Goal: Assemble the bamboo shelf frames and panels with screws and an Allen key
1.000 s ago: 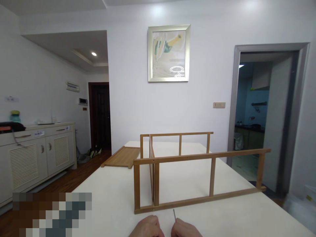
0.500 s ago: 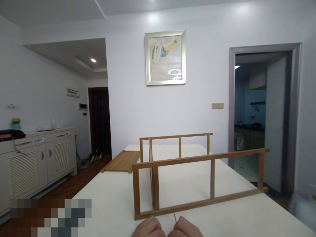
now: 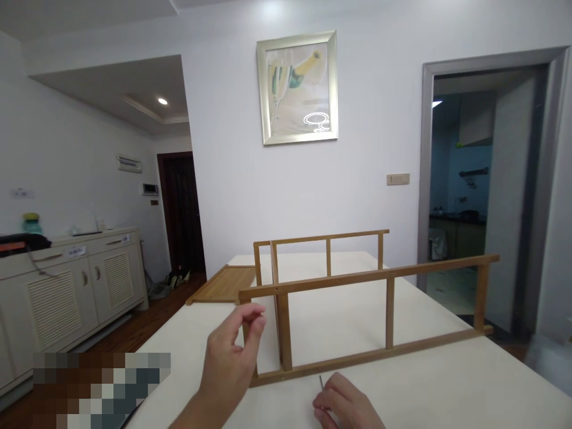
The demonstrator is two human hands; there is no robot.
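Observation:
A wooden shelf frame stands on its long side on the white table, with two ladder-like sides joined by a board near the left end. My left hand is raised in front of its near left corner, thumb and forefinger pinched together. Something tiny and pale may show at those fingertips, too small to name. Lower right, just in front of the near bottom rail, my right hand is closed on a thin metal rod. The rod pokes up past the fingers; its other end is hidden.
A slatted wooden panel lies flat at the far left of the white table. A white cabinet stands along the left wall. On the right is a doorway.
My left hand has risen from beside the right hand to the frame's near left corner, still pinched. The right hand stays low with the rod. The view has tilted slightly.

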